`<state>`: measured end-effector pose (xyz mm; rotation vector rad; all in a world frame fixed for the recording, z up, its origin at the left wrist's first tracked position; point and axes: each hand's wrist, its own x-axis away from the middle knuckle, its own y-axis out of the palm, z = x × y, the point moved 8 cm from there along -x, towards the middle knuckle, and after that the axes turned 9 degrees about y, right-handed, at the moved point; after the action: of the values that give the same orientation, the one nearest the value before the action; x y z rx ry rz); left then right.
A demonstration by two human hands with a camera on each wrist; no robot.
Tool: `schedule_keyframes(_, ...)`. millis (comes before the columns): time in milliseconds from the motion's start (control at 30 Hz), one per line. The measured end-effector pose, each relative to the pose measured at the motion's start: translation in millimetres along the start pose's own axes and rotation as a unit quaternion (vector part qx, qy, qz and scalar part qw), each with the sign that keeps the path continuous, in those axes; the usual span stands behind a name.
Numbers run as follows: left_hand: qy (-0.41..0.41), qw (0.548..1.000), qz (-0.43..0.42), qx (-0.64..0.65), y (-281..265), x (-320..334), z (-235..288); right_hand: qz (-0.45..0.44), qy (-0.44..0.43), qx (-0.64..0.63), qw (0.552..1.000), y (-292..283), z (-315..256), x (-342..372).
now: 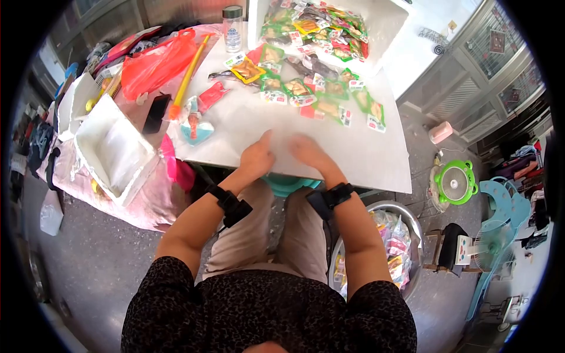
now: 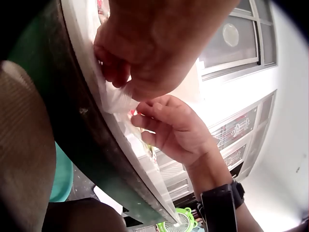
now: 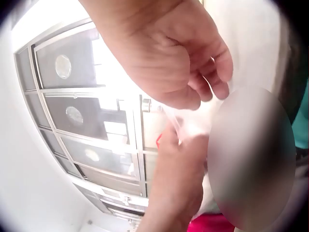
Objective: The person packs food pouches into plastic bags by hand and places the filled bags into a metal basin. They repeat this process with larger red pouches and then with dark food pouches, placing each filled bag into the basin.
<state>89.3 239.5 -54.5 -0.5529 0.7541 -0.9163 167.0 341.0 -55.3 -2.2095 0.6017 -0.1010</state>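
Observation:
Over the front part of the white tabletop (image 1: 223,144), both hands are close together. My left hand (image 1: 257,157) has its fingers curled at a thin piece of clear plastic (image 2: 116,100), pinched near the table's front edge. To its right is my right hand (image 1: 310,152), blurred in the head view. In the left wrist view, the fingers of the right hand (image 2: 176,128) are loosely bent beside the plastic, with nothing seen between them. Farther back on the table lie several green snack packets (image 1: 297,88) and one yellow-edged packet (image 1: 247,69).
A white foam box (image 1: 382,41) full of packets stands at the back. Left are a red plastic bag (image 1: 156,65), a yellow stick (image 1: 191,76), a black phone (image 1: 156,113) and a foam tray (image 1: 112,147). A metal basin (image 1: 415,235) of packets sits on the floor, right.

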Motion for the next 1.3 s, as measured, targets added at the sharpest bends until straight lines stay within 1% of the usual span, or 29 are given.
schedule_keyframes(33, 0.005, 1.000, -0.006, -0.013, 5, -1, -1, 0.063, 0.020, 0.078, 0.995, -16, 21, -5)
schedule_keyframes(100, 0.012, 0.999, -0.020, -0.042, 15, 0, -5, 0.225, 0.012, 0.125, 0.966, -52, 60, -9)
schedule_keyframes(200, 0.005, 0.995, -0.056, -0.083, 16, -4, 2, 0.231, 0.123, 0.165, 0.951, -93, 81, -25)
schedule_keyframes(300, 0.008, 0.993, -0.069, -0.093, 15, -5, 10, 0.200, 0.227, 0.262, 0.917, -106, 104, -32)
schedule_keyframes(400, 0.019, 0.995, -0.033, -0.089, 14, -5, 10, 0.125, 0.296, 0.230, 0.919, -93, 139, -42)
schedule_keyframes(500, 0.013, 0.994, -0.061, -0.094, 18, -4, 5, 0.068, 0.287, 0.266, 0.918, -83, 151, -38)
schedule_keyframes(600, -0.009, 0.993, -0.063, -0.096, 18, -4, 4, 0.063, 0.216, 0.312, 0.923, -80, 104, -2)
schedule_keyframes(667, 0.000, 0.994, -0.051, -0.101, 20, -5, 3, -0.063, 0.204, 0.204, 0.955, -65, 133, 4)
schedule_keyframes(700, 0.004, 0.993, -0.046, -0.104, 21, -4, 2, -0.126, 0.197, 0.145, 0.961, -55, 142, 11)
schedule_keyframes(767, 0.027, 0.993, -0.033, -0.112, 23, -3, 5, 0.030, 0.222, 0.176, 0.959, -85, 116, 32)
schedule_keyframes(800, 0.039, 0.992, -0.025, -0.117, 22, -3, 8, 0.110, 0.231, 0.190, 0.948, -99, 104, 42)
schedule_keyframes(867, 0.038, 0.991, -0.036, -0.127, 22, -2, 9, 0.088, 0.311, 0.222, 0.920, -97, 124, 44)
schedule_keyframes(900, 0.037, 0.990, -0.040, -0.132, 22, -3, 11, 0.077, 0.349, 0.238, 0.903, -98, 126, 46)
schedule_keyframes(1000, 0.047, 0.986, -0.064, -0.150, 26, -5, 14, 0.036, 0.370, 0.243, 0.896, -91, 113, 48)
schedule_keyframes(1100, 0.035, 0.982, -0.068, -0.170, 25, -7, 19, 0.108, 0.314, 0.226, 0.916, -81, 117, 45)
schedule_keyframes(1167, 0.028, 0.983, -0.064, -0.172, 33, -9, 11, 0.177, 0.221, 0.091, 0.955, -77, 112, 50)
schedule_keyframes(1200, 0.024, 0.983, -0.063, -0.173, 35, -10, 8, 0.209, 0.172, 0.023, 0.962, -77, 106, 56)
schedule_keyframes(1233, 0.019, 0.984, -0.068, -0.164, 34, -10, 11, 0.213, 0.200, -0.072, 0.954, -80, 92, 65)
schedule_keyframes(1267, 0.014, 0.985, -0.073, -0.155, 32, -10, 15, 0.216, 0.226, -0.167, 0.935, -85, 78, 76)
schedule_keyframes(1300, 0.010, 0.986, -0.079, -0.146, 30, -11, 19, 0.217, 0.251, -0.259, 0.907, -85, 70, 84)
